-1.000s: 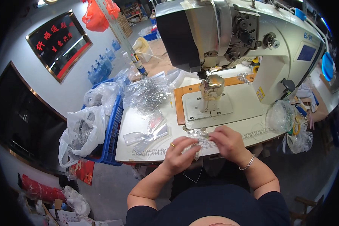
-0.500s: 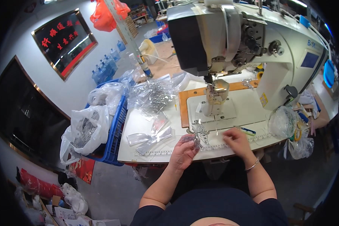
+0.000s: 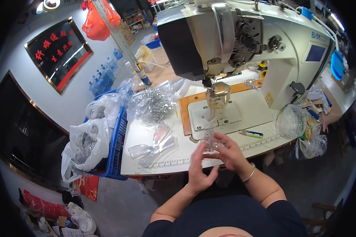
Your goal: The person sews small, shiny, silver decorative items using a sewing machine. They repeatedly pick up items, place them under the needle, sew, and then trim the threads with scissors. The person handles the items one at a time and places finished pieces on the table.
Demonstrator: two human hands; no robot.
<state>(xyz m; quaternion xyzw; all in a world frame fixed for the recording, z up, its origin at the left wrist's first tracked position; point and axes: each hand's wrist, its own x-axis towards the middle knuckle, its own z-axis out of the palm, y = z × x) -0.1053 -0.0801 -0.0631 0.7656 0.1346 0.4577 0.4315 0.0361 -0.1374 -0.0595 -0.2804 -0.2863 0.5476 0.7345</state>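
Note:
In front of the sewing machine, both my hands meet at the table's front edge around a clear piece with silvery, glittering decoration. My right hand is closed on its lower end, fingers bent across it. Beside it, my left hand has its fingers stretched up along the piece's left side, the thumb spread away. Part of the piece is hidden by the fingers. Thread snips with a green and blue handle lie to the right of my hands. Clear plastic strips lie to the left.
A heap of clear, glittering pieces sits at the table's left. Beyond it stands a blue basket with white plastic bags. A ruler strip runs along the front edge. Clear plastic bags bunch at the right.
My right hand has moved left to the glittering piece and closed on it. The left hand has turned, its thumb now apart from the piece. The whole view has shifted slightly.

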